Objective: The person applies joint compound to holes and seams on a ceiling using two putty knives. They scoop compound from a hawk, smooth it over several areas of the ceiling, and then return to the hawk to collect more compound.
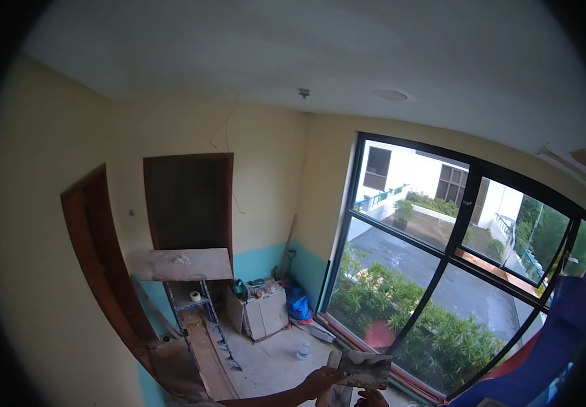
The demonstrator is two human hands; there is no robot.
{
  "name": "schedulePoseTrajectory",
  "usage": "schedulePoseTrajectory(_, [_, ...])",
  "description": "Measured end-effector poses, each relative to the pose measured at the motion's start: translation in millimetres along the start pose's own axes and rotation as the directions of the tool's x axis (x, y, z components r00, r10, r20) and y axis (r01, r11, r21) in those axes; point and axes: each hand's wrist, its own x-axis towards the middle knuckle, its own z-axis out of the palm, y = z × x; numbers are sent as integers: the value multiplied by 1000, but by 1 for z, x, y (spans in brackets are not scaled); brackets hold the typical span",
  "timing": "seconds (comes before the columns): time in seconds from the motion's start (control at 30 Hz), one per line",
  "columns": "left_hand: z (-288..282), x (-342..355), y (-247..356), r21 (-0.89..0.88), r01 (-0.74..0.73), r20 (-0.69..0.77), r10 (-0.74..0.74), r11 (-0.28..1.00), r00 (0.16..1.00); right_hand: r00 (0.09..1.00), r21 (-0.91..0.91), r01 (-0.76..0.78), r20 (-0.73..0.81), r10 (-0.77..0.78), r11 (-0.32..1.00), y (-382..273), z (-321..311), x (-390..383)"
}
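Near the bottom edge, my left hand (323, 381) is closed at the left side of a flat rectangular plate (366, 372), dark with whitish smears that look like paste. Just below the plate's lower edge is my right hand (372, 399), its fingers curled. What it grips is too small and dim to make out, and the picture's lower edge cuts the hand off. A pale upright shape (334, 359) shows behind my left hand; its kind is unclear.
A stepladder (201, 305) with a board across its top and a tape roll (195, 296) stands at left, by two doorways. Beyond is a box-like cabinet (260, 315) with tools on it, beside a blue bag (298, 303). A clear bottle (304, 351) stands on the floor; large windows (452, 258) fill the right.
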Motion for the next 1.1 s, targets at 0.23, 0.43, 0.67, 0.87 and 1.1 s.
schedulePoseTrajectory(0.23, [-7,-46,23,60,110,-54,-107,992,993,981,-250,190,4,-195,949,-25,14,-3])
schedulePoseTrajectory(0.43, [-12,-88,16,431,-384,-34,440,816,897,893,944,-306,240,380,124,16,32,2])
schedulePoseTrajectory(0.67, [-90,-117,-168,524,164,-357,41,836,933,950,811,-175,-9,312,559,84,15,-8])
schedulePoseTrajectory(0.87, [-185,-231,-296,490,685,-384,-572,539,725,964,835,-96,-57,259,542,66,-14,-36])
schedulePoseTrajectory(1.1, [-180,-241,-287,702,609,-287,-637,369,716,974,-378,-171,-205,98,910,68,-54,-75])
